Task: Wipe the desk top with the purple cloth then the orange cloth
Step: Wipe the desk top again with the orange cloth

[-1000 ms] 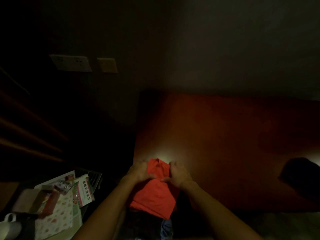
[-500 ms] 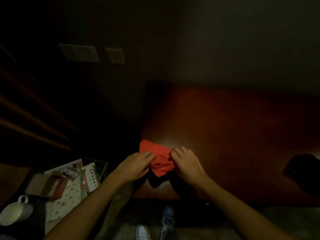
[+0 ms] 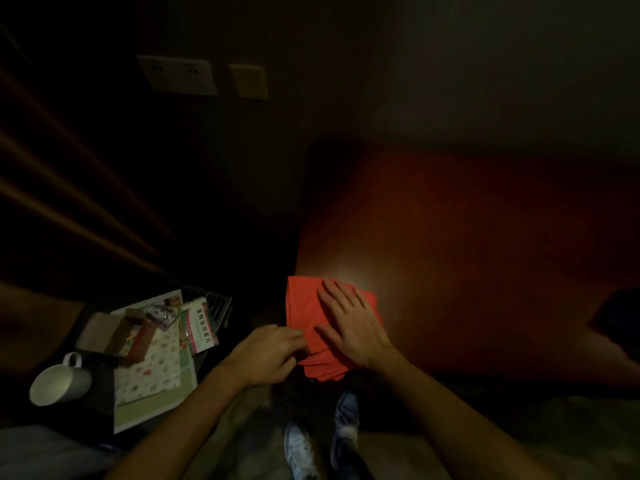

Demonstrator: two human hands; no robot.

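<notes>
Under the flat fingers of the right hand (image 3: 349,323) lies the orange cloth (image 3: 304,317), folded up on the near left corner of the desk top (image 3: 467,244). Those fingers are spread out straight and press down on the cloth; they do not curl around it. A bit of the cloth hangs past the desk's near edge, just below that palm.

Just left of those fingers, the left hand (image 3: 268,355) comes in from the side. Its fingertips (image 3: 299,337) are bent and touch the cloth's left edge. It looks like a pinch, but the room is too dark to tell for sure.

Well to the left of both hands sits a low side table with a white mug (image 3: 60,381), a spotted paper pad (image 3: 152,368), a small green and white packet (image 3: 201,327) and an open cardboard box (image 3: 104,332). Below the hands, down on the floor, two light shoes (image 3: 325,434) show.

Far to the right of the fingers, a dark lump (image 3: 616,320) rests on the desk; I cannot tell what it is.
</notes>
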